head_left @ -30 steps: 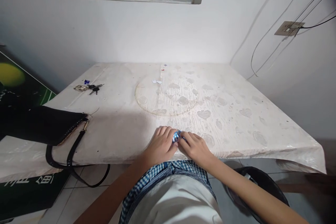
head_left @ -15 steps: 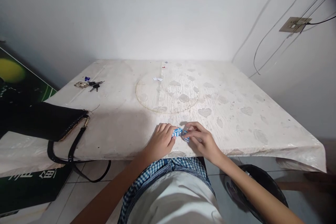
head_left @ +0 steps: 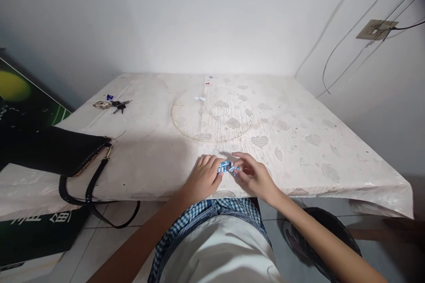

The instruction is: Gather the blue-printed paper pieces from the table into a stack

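A small blue-and-white patterned box point(head_left: 224, 167) lies near the front edge of the table, its kind too small to read. My left hand point(head_left: 206, 172) is closed around its left part, pressing it down with fingers on top and thumb at the near side. At the box's right end, a flap-like blue-and-white piece point(head_left: 234, 170) sticks out at an angle. My right hand point(head_left: 254, 174) has its thumb and a bent finger on that piece, with the index finger raised and stretched above it. Part of the box is hidden under my left fingers.
On the table point(head_left: 149, 159) lie keys point(head_left: 119, 106), a blue scrap point(head_left: 109, 97) and white paper bits point(head_left: 199, 98). A black bag point(head_left: 66, 150) sits at the left, its strap point(head_left: 89, 185) hanging over the front edge. A black bin point(head_left: 327, 234) stands below right.
My right index finger has lifted off the flap-like piece and straightened, while the thumb stays by it. My left hand keeps its place on the box. The view has tilted slightly.
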Demonstrator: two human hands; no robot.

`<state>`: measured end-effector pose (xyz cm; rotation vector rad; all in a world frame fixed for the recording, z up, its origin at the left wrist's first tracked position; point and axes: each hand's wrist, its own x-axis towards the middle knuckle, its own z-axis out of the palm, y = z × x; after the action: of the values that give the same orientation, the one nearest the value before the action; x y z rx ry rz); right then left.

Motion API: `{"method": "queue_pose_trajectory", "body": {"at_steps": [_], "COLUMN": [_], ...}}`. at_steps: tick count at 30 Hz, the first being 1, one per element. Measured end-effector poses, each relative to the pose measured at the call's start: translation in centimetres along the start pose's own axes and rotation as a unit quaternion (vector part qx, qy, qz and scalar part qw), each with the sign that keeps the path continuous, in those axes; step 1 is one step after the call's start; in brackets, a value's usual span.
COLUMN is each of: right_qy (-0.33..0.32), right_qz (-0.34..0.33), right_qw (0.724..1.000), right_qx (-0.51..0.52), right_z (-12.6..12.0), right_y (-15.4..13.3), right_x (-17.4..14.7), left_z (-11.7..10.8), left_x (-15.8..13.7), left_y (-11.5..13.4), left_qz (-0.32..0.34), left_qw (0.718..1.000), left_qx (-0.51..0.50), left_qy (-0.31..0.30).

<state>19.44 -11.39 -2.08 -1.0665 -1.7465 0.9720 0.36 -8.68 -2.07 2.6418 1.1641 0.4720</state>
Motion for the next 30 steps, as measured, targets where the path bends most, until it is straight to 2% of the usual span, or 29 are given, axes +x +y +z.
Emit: {"method": "queue_pose_trajectory", "body": {"at_steps": [3,8,11,14,16,19,22,26,28,30], "right_qy": [-0.054,-0.145,-0.164,-0.136,-0.117,-0.127,-0.152,-0.131,-0.089,-0.051], "right_qz": [-0.105,-0.212,-0.237,-0.227,-0.198,-0.145,-0.105,-0.064,-0.058,-0.048], "right_qw": [0.979,0.929,0.889,0.86,0.871,0.922,0.951,0.972,0.975,0.964], "right_qx": [-0.164,-0.265,-0.356,-0.437,-0.434,-0.337,-0.248,-0.181,-0.194,-0.256], "right_z": [0.0,0.3,0.3,0.2,0.0,-0.1,-0.5,-1.8,-2.7,-3.3], "right_y": [-0.8,-0.5,-0.2,-0.2,-0.2,-0.2,-0.2,-0.4,-0.2,0.6], "right_x": [0.6,1.6,1.9,2.3,2.5,2.6,2.5,4.3,6.8,10.5], "left_z": [0.1,-0.1,-0.2,0.0,0.2,0.5,0.5,0.1,-0.1,-0.3], "left_x": [0.0,0.0,0.0,-0.1,-0.2,-0.2,-0.2,-0.2,-0.3,-0.3], "left_y": [0.0,0.3,0.3,0.1,0.0,-0.1,0.1,0.5,0.6,0.7], "left_qz": [-0.003,0.004,0.001,0.011,0.015,0.016,0.017,0.016,0.016,0.017], "left_qw": [1.0,1.0,1.0,1.0,1.0,0.999,0.998,0.997,0.997,0.996], "left_qx": [0.008,-0.013,-0.015,0.004,0.026,0.046,0.058,0.076,0.081,0.085], "left_qy": [-0.005,-0.004,-0.01,-0.006,-0.001,-0.002,-0.007,-0.009,-0.008,-0.013]}}
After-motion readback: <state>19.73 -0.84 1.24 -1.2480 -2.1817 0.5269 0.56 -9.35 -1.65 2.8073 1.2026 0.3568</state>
